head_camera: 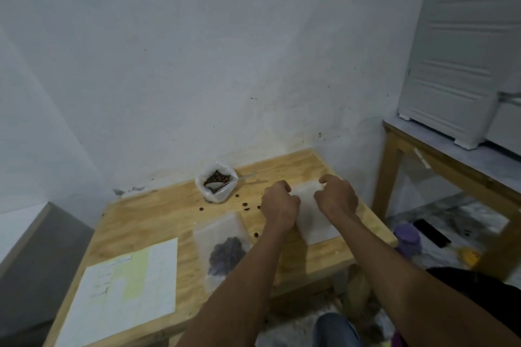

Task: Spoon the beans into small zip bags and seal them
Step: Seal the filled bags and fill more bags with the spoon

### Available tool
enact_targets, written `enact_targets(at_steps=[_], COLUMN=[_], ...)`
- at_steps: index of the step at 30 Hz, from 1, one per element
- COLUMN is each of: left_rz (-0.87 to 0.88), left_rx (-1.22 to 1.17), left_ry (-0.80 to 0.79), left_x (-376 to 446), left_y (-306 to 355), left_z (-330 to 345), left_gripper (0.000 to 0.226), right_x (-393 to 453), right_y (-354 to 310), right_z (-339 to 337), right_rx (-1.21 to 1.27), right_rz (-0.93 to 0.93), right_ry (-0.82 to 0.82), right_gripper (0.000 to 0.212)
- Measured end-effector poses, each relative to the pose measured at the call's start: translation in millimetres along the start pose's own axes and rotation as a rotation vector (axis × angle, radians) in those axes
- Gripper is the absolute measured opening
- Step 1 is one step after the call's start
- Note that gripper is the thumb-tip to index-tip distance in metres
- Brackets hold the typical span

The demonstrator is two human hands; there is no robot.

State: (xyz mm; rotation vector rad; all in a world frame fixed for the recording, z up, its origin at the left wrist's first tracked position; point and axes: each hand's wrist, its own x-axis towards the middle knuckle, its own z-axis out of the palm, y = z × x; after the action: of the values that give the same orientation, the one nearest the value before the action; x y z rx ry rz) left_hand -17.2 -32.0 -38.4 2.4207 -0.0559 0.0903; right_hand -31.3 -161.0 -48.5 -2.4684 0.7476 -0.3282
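Observation:
A white plastic bag of brown beans point(216, 184) stands open near the wall, with a spoon point(225, 182) lying in it, handle pointing right. A small zip bag with beans inside point(224, 248) lies flat on the wooden table point(158, 214). An empty clear zip bag point(313, 211) lies at the table's right side. My left hand point(279, 207) and my right hand point(337, 197) both pinch the far, top edge of that empty bag with curled fingers. Several loose beans point(245, 205) are scattered between the bean bag and my hands.
A printed sheet of paper point(127, 287) lies at the table's front left. A grey box point(36, 262) stands left of the table. A second wooden table point(451, 160) with a white plastic drawer unit point(456, 65) stands to the right. Purple and yellow things lie on the floor.

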Motion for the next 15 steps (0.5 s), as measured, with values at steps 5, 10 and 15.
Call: enact_targets(at_steps=[5, 10, 15], left_rz=[0.012, -0.143, -0.333], left_rx=[-0.033, -0.500, -1.056], left_ry=[0.041, 0.071, -0.030], left_x=[2.2, 8.1, 19.6], left_y=[0.4, 3.0, 0.5], left_z=[3.7, -4.6, -27.0], left_gripper=[0.028, 0.033, 0.035], right_x=[0.0, -1.3, -2.2], right_y=[-2.1, -8.5, -27.2], right_z=[-3.5, -13.6, -32.1], right_rx=[0.022, 0.163, 0.436], right_rz=[0.031, 0.034, -0.059], right_ry=[0.042, 0.097, 0.090], right_gripper=[0.038, 0.042, 0.036])
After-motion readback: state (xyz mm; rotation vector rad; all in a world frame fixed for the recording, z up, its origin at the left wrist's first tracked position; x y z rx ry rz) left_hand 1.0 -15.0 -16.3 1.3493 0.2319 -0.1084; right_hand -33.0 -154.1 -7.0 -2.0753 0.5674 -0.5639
